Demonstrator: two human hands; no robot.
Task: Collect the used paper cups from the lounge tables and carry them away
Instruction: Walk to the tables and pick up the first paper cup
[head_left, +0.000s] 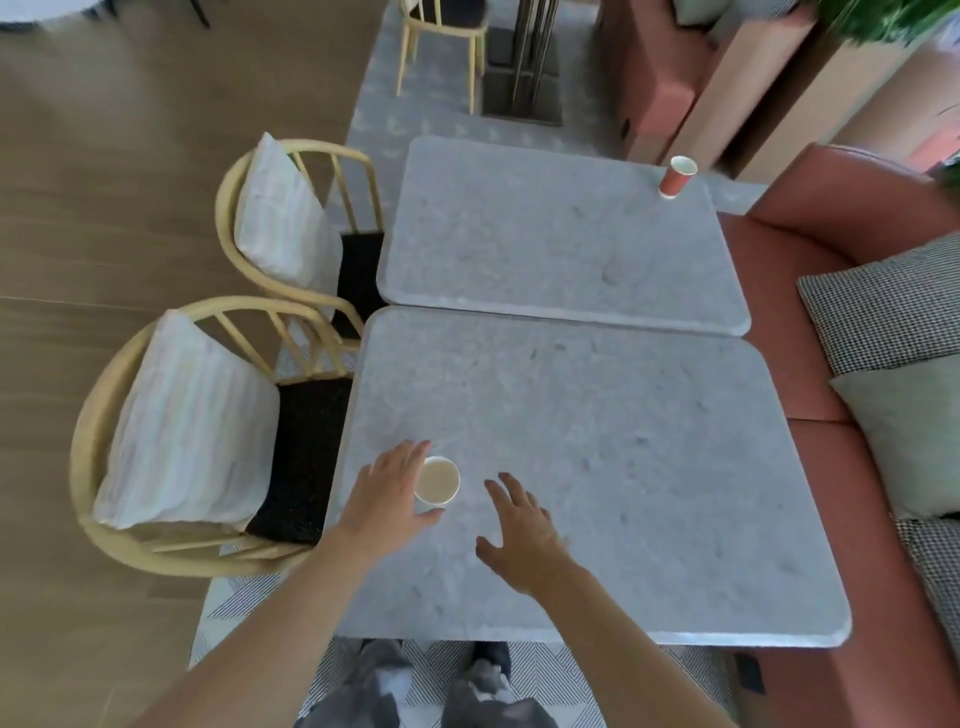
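A white paper cup (438, 480) stands upright near the left front of the near grey marble table (597, 467). My left hand (389, 493) curls around its left side, fingers and thumb spread at the cup wall; whether they grip it is unclear. My right hand (524, 535) hovers open just to the right of the cup, fingers apart, holding nothing. A red paper cup (677, 176) with a white inside stands at the far right corner of the far marble table (561, 239).
Two wooden armchairs (171, 431) (291, 218) with pale cushions stand along the tables' left side. A pink sofa (810, 291) with checked pillows (883, 301) runs along the right. Another chair (441, 41) and a metal post stand beyond. My legs show below the near table edge.
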